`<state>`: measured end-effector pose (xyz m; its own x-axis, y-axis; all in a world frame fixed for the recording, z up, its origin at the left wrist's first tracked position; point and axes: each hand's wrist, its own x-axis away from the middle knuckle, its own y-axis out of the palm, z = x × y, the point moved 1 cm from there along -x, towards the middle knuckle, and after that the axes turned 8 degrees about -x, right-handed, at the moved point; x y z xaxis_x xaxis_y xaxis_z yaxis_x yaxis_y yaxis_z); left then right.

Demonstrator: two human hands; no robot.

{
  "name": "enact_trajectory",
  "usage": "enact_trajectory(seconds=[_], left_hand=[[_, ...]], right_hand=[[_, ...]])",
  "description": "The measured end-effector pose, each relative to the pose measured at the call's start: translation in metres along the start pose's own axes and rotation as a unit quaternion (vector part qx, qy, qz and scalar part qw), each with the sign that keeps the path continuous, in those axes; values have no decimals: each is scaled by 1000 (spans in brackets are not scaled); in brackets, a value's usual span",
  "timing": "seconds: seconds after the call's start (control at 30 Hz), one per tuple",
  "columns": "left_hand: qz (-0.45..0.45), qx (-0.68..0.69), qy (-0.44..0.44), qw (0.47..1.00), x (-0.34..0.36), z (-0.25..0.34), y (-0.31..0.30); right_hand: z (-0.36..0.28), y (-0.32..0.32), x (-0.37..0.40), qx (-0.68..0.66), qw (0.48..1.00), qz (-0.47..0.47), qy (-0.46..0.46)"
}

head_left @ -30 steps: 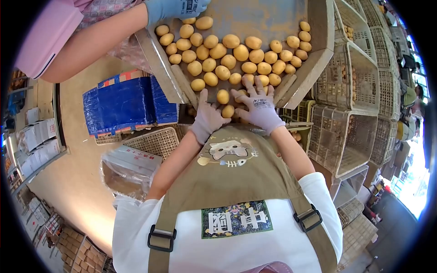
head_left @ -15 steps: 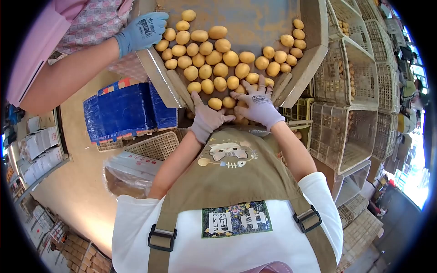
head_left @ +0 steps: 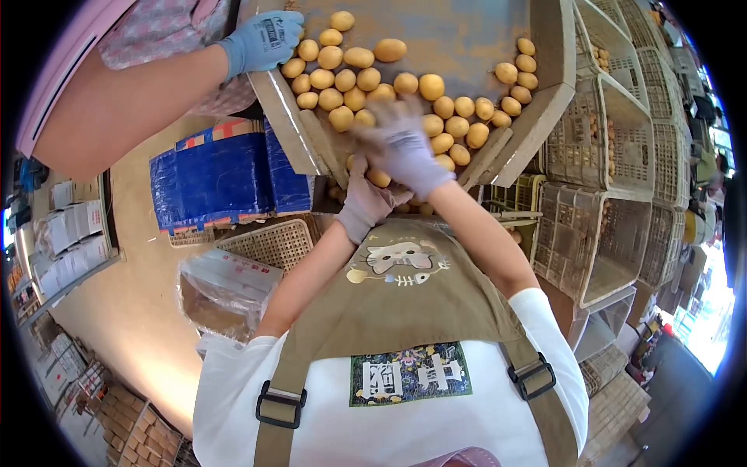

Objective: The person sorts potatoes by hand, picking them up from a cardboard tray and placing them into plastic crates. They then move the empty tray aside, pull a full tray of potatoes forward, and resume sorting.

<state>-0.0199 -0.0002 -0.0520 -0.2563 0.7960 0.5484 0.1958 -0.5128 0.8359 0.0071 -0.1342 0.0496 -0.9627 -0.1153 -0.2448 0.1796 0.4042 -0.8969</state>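
Note:
Many small yellow potatoes [head_left: 367,78] lie on a sorting tray [head_left: 475,39] with raised side boards, narrowing toward my body. My left hand [head_left: 367,202], in a pale glove, rests at the tray's narrow mouth with its fingers apart, beside a potato [head_left: 379,177]. My right hand [head_left: 406,152], also gloved, reaches over the potatoes just above and right of it; its fingers are smeared by motion, so a grip cannot be made out. More potatoes sit below the mouth, partly hidden by my hands.
Another person's blue-gloved hand [head_left: 268,40] rests on the tray's left board. Stacked plastic crates [head_left: 572,233], some holding potatoes, stand at right. On the left are a blue-wrapped box [head_left: 210,183], a beige basket [head_left: 272,245] and a plastic-lined carton [head_left: 222,288].
My right hand has swept up and left across the potatoes. Several potatoes near the mouth have shifted or gone from sight. My left hand stays near the mouth; the view has moved slightly.

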Motion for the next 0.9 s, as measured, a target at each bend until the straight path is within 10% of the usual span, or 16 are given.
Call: enact_trajectory(seconds=[0.17,0.37,0.43,0.5,0.63,0.9], left_hand=[[133,-17,33,990,11,5,41],[35,20,8,999,13,9,42],[-285,231,-28,930,-1,4,22],[22,55,15,998,11,8,37],[-134,-167,115,970,-1,7,12],[-54,-34,64,996,12,9,41]], right_hand=[[24,12,0,27,997,-60,50],[32,-33,77,10,969,-158,189],[23,-40,90,23,964,-196,178],[18,-40,92,57,956,-226,175],[16,-41,88,36,956,-222,187],[19,-36,91,40,960,-209,180]])
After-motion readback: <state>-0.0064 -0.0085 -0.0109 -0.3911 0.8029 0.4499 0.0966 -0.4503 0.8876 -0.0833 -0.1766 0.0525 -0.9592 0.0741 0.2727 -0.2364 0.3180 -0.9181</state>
